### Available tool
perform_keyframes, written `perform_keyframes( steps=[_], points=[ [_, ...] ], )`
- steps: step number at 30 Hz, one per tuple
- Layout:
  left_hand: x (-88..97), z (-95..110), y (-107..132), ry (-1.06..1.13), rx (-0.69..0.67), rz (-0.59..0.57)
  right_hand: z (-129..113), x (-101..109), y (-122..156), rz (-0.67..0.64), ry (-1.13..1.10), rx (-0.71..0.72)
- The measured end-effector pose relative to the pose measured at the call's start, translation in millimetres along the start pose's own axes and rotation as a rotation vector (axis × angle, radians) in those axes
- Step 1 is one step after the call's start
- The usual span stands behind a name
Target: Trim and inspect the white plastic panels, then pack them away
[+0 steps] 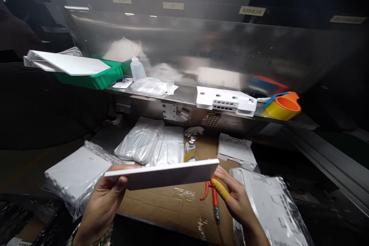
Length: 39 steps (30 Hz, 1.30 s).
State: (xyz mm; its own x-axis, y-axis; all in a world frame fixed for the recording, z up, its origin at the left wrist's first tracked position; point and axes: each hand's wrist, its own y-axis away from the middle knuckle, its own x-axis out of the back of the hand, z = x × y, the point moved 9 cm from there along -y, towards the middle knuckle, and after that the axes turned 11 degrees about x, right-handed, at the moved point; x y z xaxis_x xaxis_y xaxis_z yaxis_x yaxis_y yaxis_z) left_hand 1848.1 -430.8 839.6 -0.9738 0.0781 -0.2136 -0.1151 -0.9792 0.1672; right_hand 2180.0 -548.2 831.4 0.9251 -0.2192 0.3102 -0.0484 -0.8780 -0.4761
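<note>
A flat white plastic panel (164,175) is held level in front of me, seen nearly edge-on. My left hand (105,200) grips its left end, thumb on the near face and fingers behind. My right hand (235,200) holds the right end with its fingertips; one finger wears a yellow finger cot (220,189). Below the panel lies a sheet of brown cardboard (175,205). Red-handled cutters (213,200) lie on it just under my right hand.
Bagged white panels lie left (76,177), centre (150,144) and right (271,203). A bare white housing (236,150) sits behind. On the steel shelf stand a green bin (95,78), a bottle (137,69), a white housing (226,102) and tape rolls (284,107).
</note>
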Motion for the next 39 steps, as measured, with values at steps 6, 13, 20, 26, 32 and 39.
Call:
perform_keyframes(
  steps=[6,13,20,26,32,39],
  points=[
    [-36.5,31,27,-0.204,-0.423,-0.304,-8,7,-2,0.113,-0.064,-0.016],
    [-41.1,28,30,-0.199,-0.405,-0.299,1,11,3,0.153,-0.064,-0.037],
    [-42.7,22,28,-0.24,-0.225,-0.357,9,3,7,0.131,-0.1,-0.07],
    [14.4,-32,27,-0.507,0.14,-0.03,100,-43,-16,-0.215,0.159,-0.286],
    [84.1,-90,23,-0.552,0.194,0.27,223,-70,-33,-0.348,0.571,-0.471],
    [44.0,-133,6,-0.642,-0.097,0.173,241,-112,-20,-0.556,0.765,-0.326]
  ],
)
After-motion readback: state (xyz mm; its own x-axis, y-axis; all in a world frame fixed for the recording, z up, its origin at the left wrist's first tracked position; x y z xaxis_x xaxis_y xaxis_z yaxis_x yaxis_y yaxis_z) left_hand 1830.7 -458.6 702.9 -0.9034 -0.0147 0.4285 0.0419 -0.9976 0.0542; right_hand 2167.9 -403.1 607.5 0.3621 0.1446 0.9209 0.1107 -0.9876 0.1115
